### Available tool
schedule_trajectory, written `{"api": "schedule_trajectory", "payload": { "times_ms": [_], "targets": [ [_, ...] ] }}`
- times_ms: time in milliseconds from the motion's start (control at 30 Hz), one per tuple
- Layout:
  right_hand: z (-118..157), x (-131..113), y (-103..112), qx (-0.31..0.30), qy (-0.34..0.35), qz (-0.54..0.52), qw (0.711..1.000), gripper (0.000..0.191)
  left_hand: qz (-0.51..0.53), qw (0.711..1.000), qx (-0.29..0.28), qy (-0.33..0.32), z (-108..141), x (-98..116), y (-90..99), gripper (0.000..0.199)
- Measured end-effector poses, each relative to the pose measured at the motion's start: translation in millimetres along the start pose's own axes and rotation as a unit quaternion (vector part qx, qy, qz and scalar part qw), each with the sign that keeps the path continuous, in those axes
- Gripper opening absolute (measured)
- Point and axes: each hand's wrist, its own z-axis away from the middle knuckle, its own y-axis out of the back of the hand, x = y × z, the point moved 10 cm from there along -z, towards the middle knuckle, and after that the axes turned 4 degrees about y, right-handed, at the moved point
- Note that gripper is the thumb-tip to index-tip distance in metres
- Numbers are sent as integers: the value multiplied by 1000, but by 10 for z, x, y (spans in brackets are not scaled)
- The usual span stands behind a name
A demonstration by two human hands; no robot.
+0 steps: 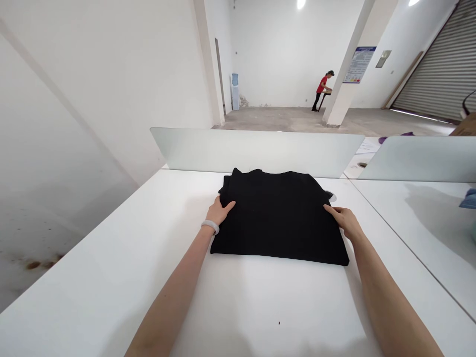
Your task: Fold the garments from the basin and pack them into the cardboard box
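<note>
I see the folded blk cloth (278,218) on the counter (111,277), just this side of the frosted divider (260,148). L hand (219,210), nearly closed, pinches one side edge, thumb on top; R hand (342,218) ditto on the opp. edge, some fingers hidden. Imo: tension both sides evenly, square w/ the divider, & flatten the bunched edge nearest the divider.

Near tabletop (238,297) passable; divider (260,148) blocks behind black cloth (275,218), gap unclear.

White walls (275,54) bear brown stains (33,265) at lower left, the floor (275,118) is grey, a ribbed shutter (446,69) stands at right, lamps (301,4) lit.
</note>
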Motion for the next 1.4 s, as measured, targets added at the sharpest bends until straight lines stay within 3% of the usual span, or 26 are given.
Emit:
{"api": "schedule_trajectory", "payload": {
  "times_ms": [167, 267, 500, 633, 767, 1233, 1400],
  "targets": [
    [69, 118, -203, -70, -111, -206, 970, 44, 41, 999, -23, 18, -59, -92, -68, 58],
    [88, 135, -240, -81, -146, -254, 953, 39, 56, 998, -32, 21, -95, -136, -98, 57],
    [100, 35, -141, -81, -102, -140, 982, 46, 79, 996, -41, 2, -124, -125, -102, 59],
    [129, 41, -170, -109, -98, -121, 982, 50, 84, 995, -55, 8, -119, -130, -108, 61],
    [113, 53, -163, -98, -89, -109, 985, 53, 87, 995, -53, 14, -115, -147, -102, 63],
    [162, -9, -192, -73, -106, -153, 980, 34, 95, 994, -55, -1, -141, -133, -117, 66],
    [68, 7, -168, -45, -67, -109, 991, 32, 95, 994, -58, 4, -167, -155, -129, 71]
  ]
}}
